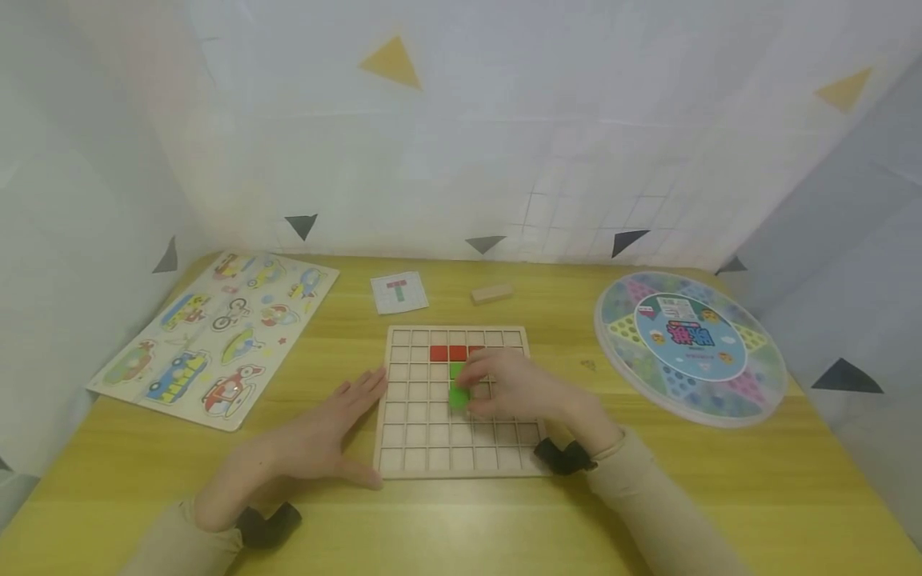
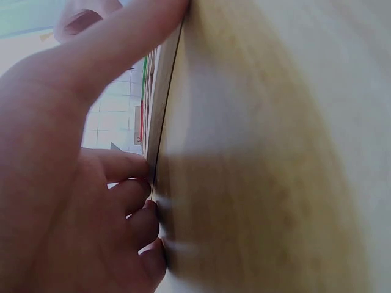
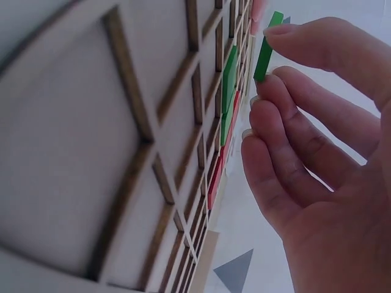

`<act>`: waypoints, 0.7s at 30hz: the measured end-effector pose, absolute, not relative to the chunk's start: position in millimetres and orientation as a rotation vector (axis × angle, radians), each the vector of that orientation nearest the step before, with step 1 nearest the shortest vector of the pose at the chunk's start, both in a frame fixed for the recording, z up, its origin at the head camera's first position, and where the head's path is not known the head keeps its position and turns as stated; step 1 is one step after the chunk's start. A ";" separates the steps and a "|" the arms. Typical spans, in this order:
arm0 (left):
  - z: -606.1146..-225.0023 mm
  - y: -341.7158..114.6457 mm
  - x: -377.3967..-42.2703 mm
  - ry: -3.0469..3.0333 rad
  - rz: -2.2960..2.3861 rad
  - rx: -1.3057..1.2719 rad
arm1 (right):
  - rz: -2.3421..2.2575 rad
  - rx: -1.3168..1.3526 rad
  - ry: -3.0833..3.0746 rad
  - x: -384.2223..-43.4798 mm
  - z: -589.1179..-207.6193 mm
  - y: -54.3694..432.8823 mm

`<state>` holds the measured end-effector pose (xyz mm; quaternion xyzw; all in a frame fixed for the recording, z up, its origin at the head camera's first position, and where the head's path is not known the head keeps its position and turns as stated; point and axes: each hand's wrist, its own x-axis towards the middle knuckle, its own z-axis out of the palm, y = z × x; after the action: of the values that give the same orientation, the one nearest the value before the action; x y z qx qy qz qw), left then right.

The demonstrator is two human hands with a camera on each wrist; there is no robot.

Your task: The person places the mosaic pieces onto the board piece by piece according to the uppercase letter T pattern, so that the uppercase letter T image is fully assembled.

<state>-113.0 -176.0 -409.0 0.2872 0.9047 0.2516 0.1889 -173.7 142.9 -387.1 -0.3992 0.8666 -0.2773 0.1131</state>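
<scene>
A wooden grid board (image 1: 416,458) lies on the table, with red square tiles (image 1: 438,354) in a row near its far side. Below them sit green tiles (image 3: 228,79) in the grid, partly covered by my right hand (image 1: 507,386) in the head view. Between thumb and fingertips that hand pinches another green tile (image 3: 269,47), held just off the board's surface. My left hand (image 1: 313,438) rests at the board's left edge, fingers extended and thumb spread toward the near left corner.
Behind the board lie a small card (image 1: 412,302) with a red and green T pattern and a plain wooden block (image 1: 492,294). A vehicle picture puzzle (image 1: 270,340) is at the left; a round board game (image 1: 619,352) is at the right. A patterned wall covering stands behind.
</scene>
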 end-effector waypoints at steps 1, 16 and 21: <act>-408.5 -175.9 -112.9 2.543 0.710 0.809 | -0.811 -1.187 2.545 -173.8 -388.0 142.7; -409.7 -176.2 -113.0 2.544 0.712 0.829 | -0.772 -1.239 2.509 -174.9 -396.7 143.5; -410.9 -176.7 -113.4 2.546 0.707 0.827 | -0.767 -1.213 2.491 -174.1 -397.1 143.3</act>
<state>-113.4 -176.7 -410.9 0.2934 0.9037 0.2509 0.1853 -174.1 143.3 -397.1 -0.4182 0.8588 -0.2645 0.1327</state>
